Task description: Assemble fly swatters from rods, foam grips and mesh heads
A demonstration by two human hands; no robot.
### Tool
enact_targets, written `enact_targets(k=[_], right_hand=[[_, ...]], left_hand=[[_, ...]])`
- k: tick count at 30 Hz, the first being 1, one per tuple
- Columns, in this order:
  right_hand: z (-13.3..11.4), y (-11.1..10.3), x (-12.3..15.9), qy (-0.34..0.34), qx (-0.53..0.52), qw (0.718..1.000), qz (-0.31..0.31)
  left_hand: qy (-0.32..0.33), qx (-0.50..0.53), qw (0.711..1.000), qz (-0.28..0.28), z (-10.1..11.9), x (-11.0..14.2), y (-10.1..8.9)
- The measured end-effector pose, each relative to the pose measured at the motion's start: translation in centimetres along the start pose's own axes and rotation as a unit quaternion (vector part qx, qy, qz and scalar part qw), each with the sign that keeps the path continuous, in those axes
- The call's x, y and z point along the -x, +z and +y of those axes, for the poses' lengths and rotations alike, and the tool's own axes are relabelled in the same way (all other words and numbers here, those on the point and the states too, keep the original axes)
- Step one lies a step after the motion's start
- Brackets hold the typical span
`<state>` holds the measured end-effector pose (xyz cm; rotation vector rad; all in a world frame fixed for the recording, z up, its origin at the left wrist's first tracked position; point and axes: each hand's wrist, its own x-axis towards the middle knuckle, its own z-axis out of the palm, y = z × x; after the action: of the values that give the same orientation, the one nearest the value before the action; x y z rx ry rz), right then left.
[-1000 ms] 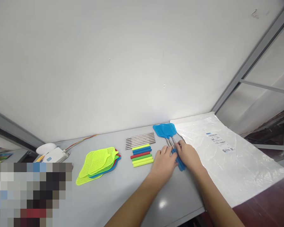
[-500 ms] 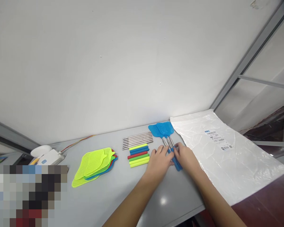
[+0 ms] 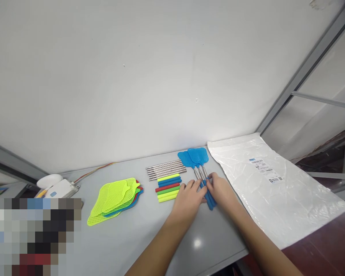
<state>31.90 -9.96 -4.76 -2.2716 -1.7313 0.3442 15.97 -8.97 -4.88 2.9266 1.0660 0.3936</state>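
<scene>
Several blue fly swatters lie bunched on the grey table, their mesh heads [image 3: 193, 156] at the far side and their steel shafts [image 3: 200, 173] running toward me. My left hand [image 3: 189, 198] and my right hand [image 3: 219, 190] meet around the blue handles [image 3: 209, 202], fingers closed on them from either side. Part of the handles is hidden by my fingers. To the left of my left hand lie short coloured foam grips [image 3: 168, 188], and beyond them a row of bare steel rods [image 3: 165, 170].
Left of the grips is a stack of mesh swatter heads [image 3: 113, 201] in yellow, blue and red. A white device with a cable [image 3: 60, 188] sits farther left. A clear plastic bag with a label [image 3: 276, 188] lies to the right. A blurred patch covers the lower left.
My hands have drawn closer together on the blue handles. The swatters and hands sit slightly farther left in view, and the whole scene has shifted a little with my head.
</scene>
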Motion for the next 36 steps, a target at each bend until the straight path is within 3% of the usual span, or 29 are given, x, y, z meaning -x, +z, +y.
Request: enact_targets(k=[8, 18, 36], right_hand=[[0.0, 0.1, 0.0, 0.028, 0.019, 0.999, 0.013], [0.3, 0.2, 0.2, 0.017, 0.026, 0.999, 0.026], [1.3, 0.8, 0.9, 0.012, 0.002, 0.999, 0.051]], left_hand=[[-0.005, -0.011, 1.000, 0.007, 0.0, 0.0, 0.5], [-0.007, 0.045, 0.999, 0.003, 0.4, 0.5, -1.4], [-0.030, 0.021, 0.999, 0.039, 1.4, 0.6, -1.0]])
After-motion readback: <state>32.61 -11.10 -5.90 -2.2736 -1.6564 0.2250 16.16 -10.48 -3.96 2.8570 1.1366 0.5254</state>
